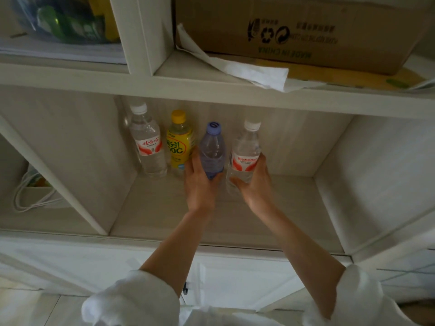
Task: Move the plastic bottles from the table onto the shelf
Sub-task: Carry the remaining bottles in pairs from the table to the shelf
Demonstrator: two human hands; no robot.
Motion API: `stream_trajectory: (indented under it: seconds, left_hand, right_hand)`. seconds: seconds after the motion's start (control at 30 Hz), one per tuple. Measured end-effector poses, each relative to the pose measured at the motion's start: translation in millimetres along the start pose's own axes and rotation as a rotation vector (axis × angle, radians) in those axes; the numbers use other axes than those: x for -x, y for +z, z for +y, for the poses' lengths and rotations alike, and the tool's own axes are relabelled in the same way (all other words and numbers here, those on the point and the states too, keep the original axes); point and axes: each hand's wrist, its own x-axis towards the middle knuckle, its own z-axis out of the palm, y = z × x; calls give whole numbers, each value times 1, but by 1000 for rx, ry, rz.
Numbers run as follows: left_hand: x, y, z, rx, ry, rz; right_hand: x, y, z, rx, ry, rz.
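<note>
Reaching into a white shelf (211,222) compartment, a person grips two plastic bottles side by side near its back wall. The left hand (200,182) wraps its fingers (191,161) around the lower body of a blue-tinted bottle (211,149) with a pale purple cap, thumb curled across the front near the base. The right hand (255,182) clasps a clear water bottle (246,151) with a white cap and a red-and-white label, its fingers (261,161) curled round the right side just below the label and the thumb pressed against the lower front. Both bottles stand roughly upright, the clear one leaning slightly; whether their bases touch the shelf board cannot be told. Just beyond the left hand's fingers stands a yellow drink bottle (180,142) with a yellow cap, almost touching the fingertips, and beside that, farther left, another clear bottle (147,144) with a white cap and a red label. The four form a row along the back of the compartment. White sleeves (131,300) are pushed up both forearms. On the shelf above the hands sit a cardboard box (301,31) and a loose sheet of white paper (235,64). In the upper left compartment lie bagged items (68,22), and in the compartment to the left of the bottles, white cords (30,194) trail.
</note>
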Motion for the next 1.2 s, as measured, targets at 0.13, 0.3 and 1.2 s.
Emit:
stream_trajectory:
  seconds: [0.13, 0.3, 1.2]
  left_hand:
    - [-1, 3, -1, 3, 17, -18]
    - [-1, 4, 2, -36, 39, -16]
    - [23, -35, -6, -225, 11, -148]
  right_hand:
    - [-6, 4, 5, -3, -12, 6]
    - [-15, 6, 4, -23, -10, 34]
    - [24, 8, 5, 49, 160, 156]
